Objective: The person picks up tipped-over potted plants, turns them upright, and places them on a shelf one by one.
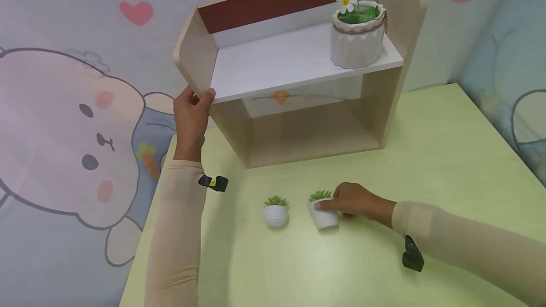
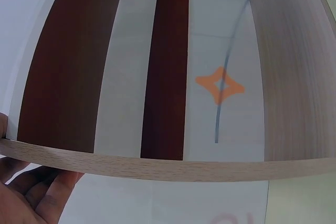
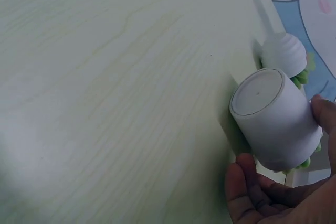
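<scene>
My left hand (image 1: 189, 124) grips the front edge of the left side panel of a small wooden shelf unit (image 1: 230, 129), thumb at the white middle board. In the left wrist view, its fingers (image 2: 55, 195) wrap round the wood edge. Lower right, my right hand (image 1: 360, 200) holds a smooth white pot (image 1: 326, 220) with a green succulent, thumb across its side. The pot leans over, and its round base faces the right wrist camera (image 3: 258, 93). Just left of it stands a ribbed white pot (image 1: 275, 216) with another succulent, upright on the table.
A larger white pot with daisies (image 1: 357, 44) stands on the right end of the shelf's white board (image 1: 268, 63). The unit sits toward the back of a pale green table (image 1: 443, 155). Behind hangs a cloth printed with cartoon figures (image 1: 68, 131).
</scene>
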### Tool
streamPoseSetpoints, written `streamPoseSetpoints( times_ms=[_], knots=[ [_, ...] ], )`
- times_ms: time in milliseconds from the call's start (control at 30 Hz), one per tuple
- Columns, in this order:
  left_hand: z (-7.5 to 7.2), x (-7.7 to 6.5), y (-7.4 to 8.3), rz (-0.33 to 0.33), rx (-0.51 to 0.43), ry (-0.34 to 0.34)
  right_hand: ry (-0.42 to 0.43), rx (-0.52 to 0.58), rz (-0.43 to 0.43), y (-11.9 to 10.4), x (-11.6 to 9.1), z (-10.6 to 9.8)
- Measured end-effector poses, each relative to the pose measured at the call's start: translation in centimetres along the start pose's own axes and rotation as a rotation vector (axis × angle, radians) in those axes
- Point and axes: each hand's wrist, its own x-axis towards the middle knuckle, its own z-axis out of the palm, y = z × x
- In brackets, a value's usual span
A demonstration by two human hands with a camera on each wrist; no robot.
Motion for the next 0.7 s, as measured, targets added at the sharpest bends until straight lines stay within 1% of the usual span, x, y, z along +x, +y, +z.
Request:
streamPoseSetpoints(
  times_ms=[67, 200, 433, 600, 700],
  knots=[
    [0.1, 0.0, -0.1, 0.002, 0.002, -0.001, 0.007, -0.032, -0.021, 0.0, 0.1, 0.3],
    [0.1, 0.1, -0.2, 0.01, -0.002, 0.001, -0.001, -0.039, -0.036, -0.3, 0.5, 0.8],
    [0.0, -0.1, -0.2, 0.009, 0.006, -0.002, -0.022, 0.046, -0.031, 0.1, 0.5, 0.9],
    [0.1, 0.0, -0.3, 0.025, 0.003, -0.003, -0.034, 0.073, -0.078, 0.4, -0.6, 0.4],
    [0.0, 0.1, -0.4, 0.04, 0.006, 0.0, -0.052, 0.104, -0.142, 0.6, -1.2, -0.2]
  ],
)
